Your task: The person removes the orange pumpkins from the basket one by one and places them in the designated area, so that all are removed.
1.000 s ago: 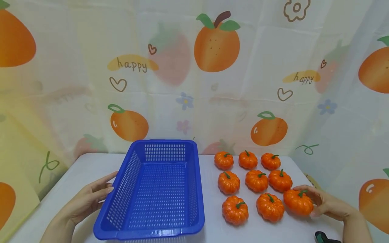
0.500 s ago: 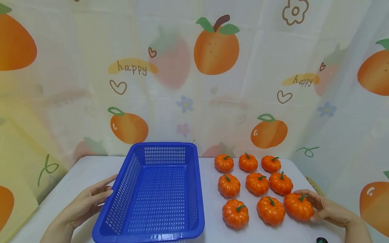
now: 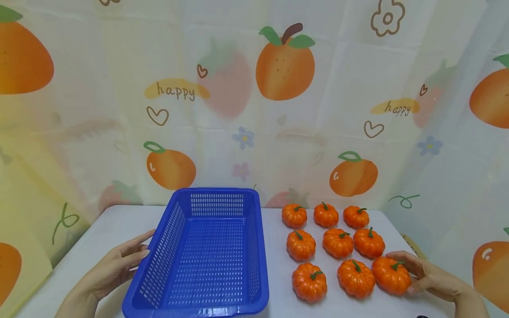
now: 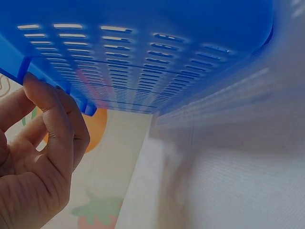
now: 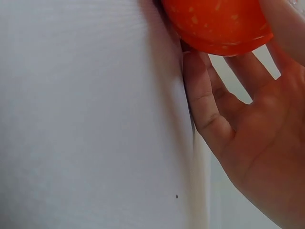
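Note:
A blue plastic basket (image 3: 210, 265) with slotted sides stands on the white table, bare inside. At its left rim my left hand (image 3: 109, 269) holds the edge, thumb on the near side and bent fingers reaching under the lip, as the left wrist view shows. On the right, small orange toy pumpkins (image 3: 338, 243) with green stems sit in three rows of three. My right hand (image 3: 429, 276) grips the front-right pumpkin (image 3: 391, 276) from its right side, fingers behind it and thumb in front. In the right wrist view this pumpkin's glossy underside (image 5: 219, 24) shows between the fingers.
The white table (image 3: 274, 265) shows as a strip between basket and pumpkins. A fruit-print curtain (image 3: 270, 132) hangs behind and along both sides. A dark object (image 3: 422, 316) barely shows at the bottom edge, and a tan item (image 3: 413, 245) lies beyond the table's right edge.
The head view has tipped up slightly, so everything sits a little lower, and the dark object at the bottom right has nearly left the picture. Both hands keep their places.

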